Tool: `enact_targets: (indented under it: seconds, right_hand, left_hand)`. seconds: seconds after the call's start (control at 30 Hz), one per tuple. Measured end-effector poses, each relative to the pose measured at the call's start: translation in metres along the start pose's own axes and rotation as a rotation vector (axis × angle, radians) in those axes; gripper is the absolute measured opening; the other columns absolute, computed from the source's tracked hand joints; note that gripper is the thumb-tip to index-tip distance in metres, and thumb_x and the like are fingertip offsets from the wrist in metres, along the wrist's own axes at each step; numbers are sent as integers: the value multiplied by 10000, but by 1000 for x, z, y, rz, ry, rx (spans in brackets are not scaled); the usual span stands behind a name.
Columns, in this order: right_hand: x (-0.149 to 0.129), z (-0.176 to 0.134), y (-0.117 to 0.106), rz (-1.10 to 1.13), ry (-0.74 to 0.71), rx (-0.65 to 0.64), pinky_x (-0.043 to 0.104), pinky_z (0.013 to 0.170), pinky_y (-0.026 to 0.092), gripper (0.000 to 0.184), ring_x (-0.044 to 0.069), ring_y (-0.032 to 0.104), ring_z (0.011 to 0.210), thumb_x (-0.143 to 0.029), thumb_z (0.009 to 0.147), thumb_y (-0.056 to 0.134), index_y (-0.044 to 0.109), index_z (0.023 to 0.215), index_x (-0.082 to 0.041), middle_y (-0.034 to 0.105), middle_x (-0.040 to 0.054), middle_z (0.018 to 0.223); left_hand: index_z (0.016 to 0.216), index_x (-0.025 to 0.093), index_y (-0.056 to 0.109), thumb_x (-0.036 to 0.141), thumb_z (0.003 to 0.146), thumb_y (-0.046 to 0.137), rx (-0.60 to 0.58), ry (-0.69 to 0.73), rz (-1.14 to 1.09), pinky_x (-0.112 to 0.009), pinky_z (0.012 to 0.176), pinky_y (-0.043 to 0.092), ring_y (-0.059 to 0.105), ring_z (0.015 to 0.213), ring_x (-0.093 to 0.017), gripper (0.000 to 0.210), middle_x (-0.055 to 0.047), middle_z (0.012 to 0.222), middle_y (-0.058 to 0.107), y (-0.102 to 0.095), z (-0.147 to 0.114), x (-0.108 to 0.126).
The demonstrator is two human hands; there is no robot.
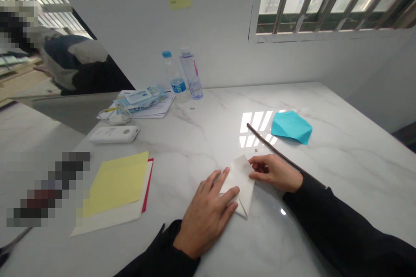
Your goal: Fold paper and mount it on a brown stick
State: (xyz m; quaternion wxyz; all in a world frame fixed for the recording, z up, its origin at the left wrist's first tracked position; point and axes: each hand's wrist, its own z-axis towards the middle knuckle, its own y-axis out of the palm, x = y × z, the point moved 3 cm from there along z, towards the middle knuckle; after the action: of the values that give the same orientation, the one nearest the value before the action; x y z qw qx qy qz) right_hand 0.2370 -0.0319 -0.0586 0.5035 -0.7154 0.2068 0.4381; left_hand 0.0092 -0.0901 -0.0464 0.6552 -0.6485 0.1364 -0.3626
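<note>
Paper point(245, 177), white and folded, lies on the desk point(201, 138) in front of me. In the head view, my left hand point(210, 212) rests on it with fingers spread; my right hand point(276, 173) curls at its right edge, though I cannot tell whether it pinches. I judge it best to hold firm with the left, match the edges, then press each fold flat. The marbled desk looks smooth enough for that. Bottles point(191, 73) stand by the wall point(221, 17); sunlight patches lie below the barred window point(325, 0).
</note>
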Motion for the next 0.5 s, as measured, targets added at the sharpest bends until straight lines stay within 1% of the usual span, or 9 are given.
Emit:
enact_targets:
  seconds: [0.1, 0.17, 0.23, 0.3, 0.37, 0.5]
  right_hand:
    - [-1, -1, 0, 46, 23, -25, 245, 577, 432, 291, 128, 548, 610, -332, 856, 719, 741, 1104, -179, 650, -8, 734]
    - [-4, -2, 1, 36, 56, -28, 250, 579, 431, 336, 136, 562, 609, -347, 832, 746, 733, 1118, -171, 647, -12, 708]
    - [-8, -3, 3, -14, 77, -5, 255, 584, 417, 263, 137, 566, 605, -326, 828, 739, 742, 1045, -177, 630, -21, 674]
    - [-13, -4, 5, -88, 77, 29, 258, 574, 383, 128, 130, 547, 587, -301, 826, 723, 730, 886, -187, 598, -32, 637]
    - [-15, -4, 6, -139, 79, 50, 260, 563, 351, 106, 125, 526, 572, -284, 817, 713, 676, 774, -194, 569, -42, 607]
    - [-13, -4, 7, -149, 86, 69, 256, 561, 327, 92, 125, 512, 568, -221, 802, 669, 600, 743, -209, 558, -49, 599]
  left_hand:
    - [1269, 282, 658, 286, 1007, 545, 11, 5, 4, -572, 1070, 470, 391, 1430, -353, 285, -85, 1614, 415, 0, -1, 0]
    - [1285, 284, 652, 289, 1005, 550, 10, 8, 6, -577, 1070, 470, 384, 1438, -358, 298, -89, 1620, 407, 0, -1, 0]
    - [1292, 282, 647, 291, 1006, 550, 6, 12, 6, -580, 1071, 469, 381, 1442, -360, 303, -94, 1624, 398, 0, -1, 0]
    - [1290, 279, 645, 285, 1010, 541, 0, 10, 1, -578, 1076, 466, 380, 1446, -355, 299, -96, 1625, 396, -1, -2, 0]
    - [1284, 277, 646, 279, 1014, 531, -7, 7, -7, -576, 1083, 461, 377, 1449, -350, 293, -97, 1625, 396, -1, -1, 0]
    - [1277, 278, 649, 276, 1015, 527, -12, 5, -21, -572, 1096, 450, 366, 1458, -349, 289, -96, 1633, 384, -2, -2, -1]
